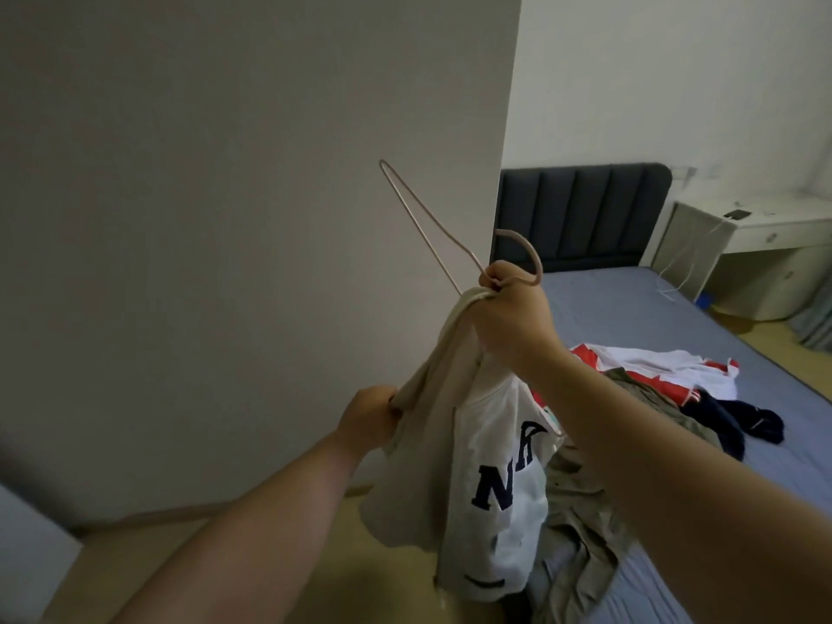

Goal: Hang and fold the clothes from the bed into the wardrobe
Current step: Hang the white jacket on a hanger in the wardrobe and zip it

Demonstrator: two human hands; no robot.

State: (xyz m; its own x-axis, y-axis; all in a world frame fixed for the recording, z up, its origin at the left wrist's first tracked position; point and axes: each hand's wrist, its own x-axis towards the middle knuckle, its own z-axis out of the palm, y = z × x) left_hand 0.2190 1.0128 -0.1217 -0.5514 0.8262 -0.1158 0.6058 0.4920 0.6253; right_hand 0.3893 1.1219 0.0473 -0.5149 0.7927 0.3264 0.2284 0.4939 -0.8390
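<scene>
Dim, soft indoor light; slight blur (wide-angle edge warp).

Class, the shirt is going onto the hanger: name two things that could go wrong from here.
1. One arm of the hanger sticks out bare above the shirt, so the shirt may hang lopsided and slide off.
2. The right hand grips hook and bunched fabric together; the left hand pulling could snag it.

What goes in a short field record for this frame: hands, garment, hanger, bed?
Left hand: grips the top's beige edge
Right hand: grips hanger neck and top's collar together
Top: cream with navy letters, hanging from the hands
Hanger: thin wire, tilted, one arm sticking up bare
Bed: blue sheet, red-white, olive and navy clothes piled on it
</scene>
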